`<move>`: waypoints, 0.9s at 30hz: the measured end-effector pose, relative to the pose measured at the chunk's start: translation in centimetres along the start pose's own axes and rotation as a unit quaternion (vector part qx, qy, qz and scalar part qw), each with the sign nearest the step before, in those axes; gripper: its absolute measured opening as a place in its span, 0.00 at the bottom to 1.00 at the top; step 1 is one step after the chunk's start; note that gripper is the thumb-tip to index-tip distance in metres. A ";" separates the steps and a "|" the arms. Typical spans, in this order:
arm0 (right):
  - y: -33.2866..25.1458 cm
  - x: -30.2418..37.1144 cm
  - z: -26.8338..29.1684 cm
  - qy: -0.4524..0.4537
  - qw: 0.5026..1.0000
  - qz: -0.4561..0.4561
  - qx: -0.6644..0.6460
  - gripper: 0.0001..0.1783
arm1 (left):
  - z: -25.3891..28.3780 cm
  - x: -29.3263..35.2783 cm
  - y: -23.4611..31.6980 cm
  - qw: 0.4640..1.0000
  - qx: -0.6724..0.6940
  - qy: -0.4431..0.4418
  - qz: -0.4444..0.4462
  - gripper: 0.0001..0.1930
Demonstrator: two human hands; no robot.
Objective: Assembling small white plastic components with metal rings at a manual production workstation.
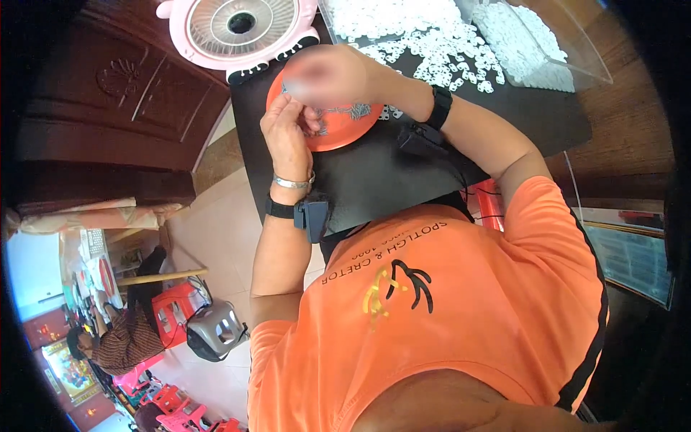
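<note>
At far left, a co-worker point(126, 342) sits apart from the table. The pink fan point(241, 24) stands at the table's far-left edge, probably to keep the work area open. The left hand point(288, 133) pinches a small bluish piece point(285, 87) between thumb and finger, over the orange plate point(345, 133). The plate holds thin grey metal parts point(358, 111); its rim presumably stops them scattering. The right hand point(342, 75) meets the left over the plate; blur hides its fingertips, so its grip cannot be told. Farther right, white pieces point(457, 61) lie loose on the black table point(360, 180), apparently for easy picking, beside a clear bin point(568, 54) holding more.
</note>
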State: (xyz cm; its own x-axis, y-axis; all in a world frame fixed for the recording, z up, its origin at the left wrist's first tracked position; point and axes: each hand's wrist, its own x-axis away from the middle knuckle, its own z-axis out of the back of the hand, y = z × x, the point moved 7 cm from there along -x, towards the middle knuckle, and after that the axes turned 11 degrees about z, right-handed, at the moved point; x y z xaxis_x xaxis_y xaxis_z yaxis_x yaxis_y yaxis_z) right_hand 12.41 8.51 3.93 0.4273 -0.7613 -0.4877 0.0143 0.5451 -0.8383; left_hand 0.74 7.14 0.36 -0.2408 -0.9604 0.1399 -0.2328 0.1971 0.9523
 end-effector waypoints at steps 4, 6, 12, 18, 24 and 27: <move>-0.9 0.1 -0.7 -0.008 1.000 -0.012 0.017 0.14 | 0.5 -0.2 -0.1 1.000 0.027 0.006 -0.004 0.10; -1.0 0.2 -0.6 -0.001 0.998 -0.003 0.061 0.14 | 0.3 -0.1 0.0 1.000 0.029 0.002 -0.004 0.10; -1.5 0.1 -0.4 0.015 0.988 0.069 0.135 0.15 | 0.2 -0.1 0.2 1.000 0.017 0.005 -0.013 0.11; -1.9 0.0 -0.5 0.010 0.977 0.121 0.174 0.14 | 0.3 -0.1 0.6 1.000 0.008 0.006 -0.022 0.11; -2.3 0.3 -1.0 -0.001 0.987 0.089 0.136 0.14 | 0.1 0.0 0.6 1.000 -0.014 -0.004 -0.024 0.10; -3.0 0.6 -1.1 0.018 0.975 0.127 0.179 0.14 | -0.1 0.0 0.6 0.999 -0.032 -0.007 -0.032 0.10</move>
State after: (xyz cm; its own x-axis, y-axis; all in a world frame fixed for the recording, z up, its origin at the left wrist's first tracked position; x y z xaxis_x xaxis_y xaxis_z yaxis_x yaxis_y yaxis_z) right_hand 11.57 6.02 5.93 0.4253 -0.5937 -0.6831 0.2290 0.8008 -0.5535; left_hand 0.64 7.21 0.93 -0.2414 -0.9675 0.0752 -0.1877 0.1226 0.9746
